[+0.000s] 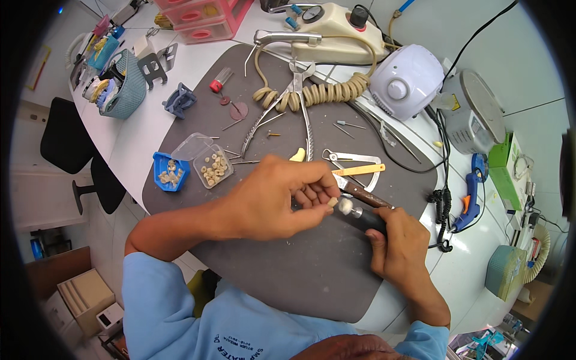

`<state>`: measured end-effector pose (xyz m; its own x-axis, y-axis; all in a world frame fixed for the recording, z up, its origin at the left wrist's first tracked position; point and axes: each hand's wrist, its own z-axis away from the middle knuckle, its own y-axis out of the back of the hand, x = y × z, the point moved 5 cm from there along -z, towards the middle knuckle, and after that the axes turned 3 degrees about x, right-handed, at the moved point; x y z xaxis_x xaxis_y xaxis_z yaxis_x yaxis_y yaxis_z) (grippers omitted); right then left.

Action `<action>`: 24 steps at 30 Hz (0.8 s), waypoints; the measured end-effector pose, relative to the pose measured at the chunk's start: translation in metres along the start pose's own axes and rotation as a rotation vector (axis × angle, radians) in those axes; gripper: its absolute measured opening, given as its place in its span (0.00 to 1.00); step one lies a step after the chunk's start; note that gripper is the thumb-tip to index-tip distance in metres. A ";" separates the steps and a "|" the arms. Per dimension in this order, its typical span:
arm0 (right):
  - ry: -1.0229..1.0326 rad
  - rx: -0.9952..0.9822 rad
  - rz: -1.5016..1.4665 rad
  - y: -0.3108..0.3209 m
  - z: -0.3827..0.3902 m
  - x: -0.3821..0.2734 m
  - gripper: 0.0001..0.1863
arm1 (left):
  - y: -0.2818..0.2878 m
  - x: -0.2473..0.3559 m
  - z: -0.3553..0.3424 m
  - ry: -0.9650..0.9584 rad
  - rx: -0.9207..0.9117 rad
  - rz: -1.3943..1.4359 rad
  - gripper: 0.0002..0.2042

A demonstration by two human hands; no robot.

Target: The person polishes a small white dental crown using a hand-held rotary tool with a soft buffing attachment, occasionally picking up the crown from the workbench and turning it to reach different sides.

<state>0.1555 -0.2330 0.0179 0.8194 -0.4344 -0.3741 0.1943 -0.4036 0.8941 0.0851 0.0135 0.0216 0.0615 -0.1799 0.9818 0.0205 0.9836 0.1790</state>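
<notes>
My left hand [279, 195] pinches a small cream-coloured dental crown [332, 202] between thumb and forefinger, over the middle of the grey mat [288, 264]. My right hand [403, 247] is wrapped round a dark rotary handpiece [367, 221] that points left. Its white rounded tip [346, 206] is right beside the crown; whether they touch I cannot tell. Just beyond the hands lie a wooden-handled knife [369, 197], a yellow flat stick [360, 170] and a metal caliper [378, 180]. Left of my left wrist stand a clear box [221, 180] of small crowns and a blue tray [157, 174] of similar pieces.
Large metal pliers [306, 117] lie on the mat near a coiled-hose handpiece [282, 37]. Farther back stand a beige machine [342, 30] and a white control unit [407, 81]. A blue glue gun [470, 201] and black cables are at right, a blue basket [127, 90] at far left.
</notes>
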 end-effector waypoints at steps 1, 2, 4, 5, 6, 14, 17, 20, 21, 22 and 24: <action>-0.002 -0.003 0.000 -0.001 0.000 0.001 0.18 | -0.001 0.002 0.001 -0.005 -0.007 -0.018 0.09; -0.001 0.015 -0.020 -0.001 -0.001 0.001 0.18 | -0.002 0.002 0.002 -0.002 -0.006 -0.013 0.09; -0.004 0.027 -0.041 -0.001 0.000 0.002 0.18 | -0.003 0.002 0.003 -0.016 -0.003 -0.055 0.10; 0.007 0.030 -0.050 -0.001 -0.001 0.001 0.17 | -0.004 0.002 0.003 -0.015 -0.003 -0.052 0.10; 0.018 0.034 -0.059 -0.001 -0.001 0.000 0.17 | -0.006 0.001 0.004 0.013 -0.014 -0.038 0.10; 0.001 0.018 -0.059 -0.003 -0.003 -0.001 0.16 | -0.010 -0.008 0.003 0.163 -0.052 0.021 0.10; 0.004 0.014 -0.056 -0.005 -0.002 -0.002 0.17 | -0.013 -0.012 0.004 0.211 -0.087 0.026 0.10; 0.010 -0.003 -0.037 -0.003 -0.002 -0.004 0.16 | -0.015 -0.016 0.004 0.219 -0.099 0.032 0.09; 0.013 -0.019 -0.022 -0.004 -0.002 -0.004 0.16 | -0.016 -0.017 0.004 0.233 -0.105 0.034 0.09; 0.013 -0.019 -0.022 -0.004 -0.002 -0.005 0.16 | -0.017 -0.019 0.003 0.247 -0.112 0.036 0.09; 0.018 -0.018 -0.006 -0.005 -0.003 -0.006 0.16 | -0.019 -0.023 0.004 0.253 -0.109 0.034 0.09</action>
<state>0.1509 -0.2260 0.0168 0.8277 -0.4173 -0.3751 0.2087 -0.3916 0.8962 0.0793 -0.0007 -0.0044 0.3105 -0.1573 0.9375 0.1204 0.9848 0.1254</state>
